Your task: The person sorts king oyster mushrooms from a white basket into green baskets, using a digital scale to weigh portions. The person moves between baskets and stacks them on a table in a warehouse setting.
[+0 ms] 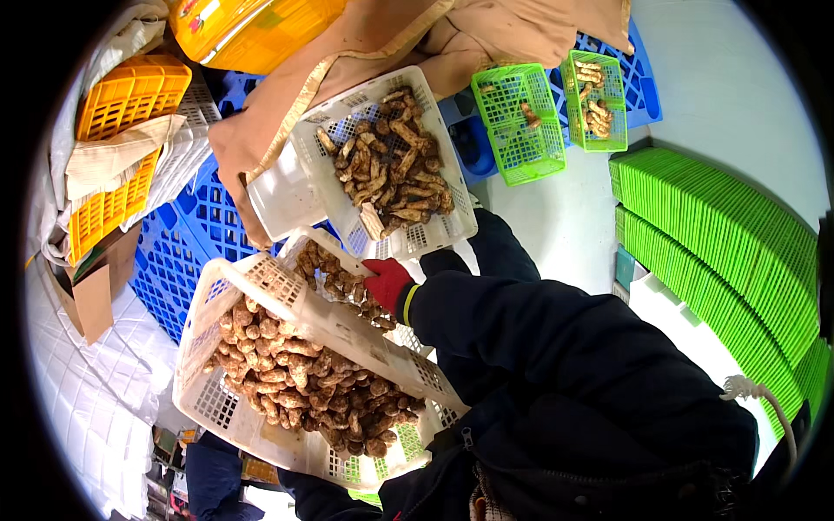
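Note:
My right hand (389, 283), in a red glove, has its fingers closed on the rim of a white plastic crate (348, 257) partly hidden behind the front one. Brown, matsutake-like mushrooms lie inside it. In front, a larger white crate (260, 290) stands tilted, holding a heap of mushrooms (300, 374). My left hand is out of view; a dark sleeve (322, 498) passes below this crate's lower edge. Beyond my right hand, another white crate (459, 176) holds more mushrooms (391, 163) and a pale block.
Two green baskets (531, 172) (619, 140) with a few mushrooms stand at the upper right. Stacked green baskets (717, 260) line the right side. Blue pallets (176, 254), a brown cloth (365, 65), yellow crates (133, 98) and a cardboard box (94, 303) lie beyond.

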`<state>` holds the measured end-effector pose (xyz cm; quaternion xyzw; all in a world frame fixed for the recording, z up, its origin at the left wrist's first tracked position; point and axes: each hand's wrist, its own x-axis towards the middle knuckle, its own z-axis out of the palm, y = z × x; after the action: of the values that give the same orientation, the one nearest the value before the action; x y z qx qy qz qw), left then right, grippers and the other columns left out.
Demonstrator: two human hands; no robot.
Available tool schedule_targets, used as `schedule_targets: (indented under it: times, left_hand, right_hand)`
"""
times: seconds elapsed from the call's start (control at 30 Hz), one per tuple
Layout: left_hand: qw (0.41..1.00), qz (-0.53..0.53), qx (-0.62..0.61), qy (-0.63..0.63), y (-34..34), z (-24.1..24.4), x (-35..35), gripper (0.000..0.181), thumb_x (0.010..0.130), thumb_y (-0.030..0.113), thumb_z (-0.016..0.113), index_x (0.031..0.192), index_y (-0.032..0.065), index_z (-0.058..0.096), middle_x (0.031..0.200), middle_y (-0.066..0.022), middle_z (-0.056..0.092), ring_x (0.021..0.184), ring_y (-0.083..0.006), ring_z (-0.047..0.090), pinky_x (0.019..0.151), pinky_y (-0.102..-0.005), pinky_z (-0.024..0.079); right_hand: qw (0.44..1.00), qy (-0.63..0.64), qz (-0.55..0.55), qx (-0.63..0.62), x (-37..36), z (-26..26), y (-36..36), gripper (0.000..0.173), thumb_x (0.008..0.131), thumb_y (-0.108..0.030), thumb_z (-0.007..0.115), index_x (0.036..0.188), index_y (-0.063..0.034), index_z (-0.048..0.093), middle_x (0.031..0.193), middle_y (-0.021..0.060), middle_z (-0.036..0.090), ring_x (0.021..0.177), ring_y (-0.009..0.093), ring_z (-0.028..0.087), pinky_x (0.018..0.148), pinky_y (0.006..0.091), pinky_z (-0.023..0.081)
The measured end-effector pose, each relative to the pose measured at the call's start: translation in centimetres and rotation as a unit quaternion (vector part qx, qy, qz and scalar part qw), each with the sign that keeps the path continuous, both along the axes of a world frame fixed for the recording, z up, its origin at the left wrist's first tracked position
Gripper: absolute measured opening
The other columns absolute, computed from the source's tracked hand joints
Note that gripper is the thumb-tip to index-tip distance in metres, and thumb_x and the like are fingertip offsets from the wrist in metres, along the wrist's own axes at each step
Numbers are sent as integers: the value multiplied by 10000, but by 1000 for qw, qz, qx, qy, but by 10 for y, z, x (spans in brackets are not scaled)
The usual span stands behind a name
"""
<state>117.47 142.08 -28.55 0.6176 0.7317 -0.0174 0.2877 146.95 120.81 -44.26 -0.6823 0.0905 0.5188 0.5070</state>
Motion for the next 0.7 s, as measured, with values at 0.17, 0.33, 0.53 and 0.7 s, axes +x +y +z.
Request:
schedule_targets:
  times: [0.17,0.33,0.53,0.7]
  left_hand:
    - [999,35,10,23,-6,12,-18,616,778,508,530,1056,-42,547,997,-236,576,938,-365,538,800,-391,423]
    - [999,36,-6,23,-12,3,-12,612,779,499,528,1062,-43,545,1014,-240,570,959,-366,532,811,-391,420]
    - [999,-22,-42,-15,-11,-41,14,607,781,489,525,1070,-45,542,1034,-245,563,983,-366,525,823,-391,417]
    - [983,-149,-81,-71,14,-134,84,603,783,480,523,1076,-46,539,1050,-248,558,1004,-366,520,833,-391,414]
  right_hand:
    - [989,85,-103,66,-12,-17,-9,411,722,-38,491,1128,-52,558,631,89,571,571,194,537,552,310,425]
    - [993,-99,-59,4,1,-24,-22,402,733,-49,501,1130,-73,562,584,75,532,474,173,490,462,308,389]
    - [992,87,-75,-60,64,8,-34,445,712,-20,524,1153,-74,549,665,57,553,481,154,490,414,292,383]
    - [970,4,-241,-16,99,-40,-76,393,748,-54,532,1140,-48,555,908,81,619,770,169,564,659,282,446]
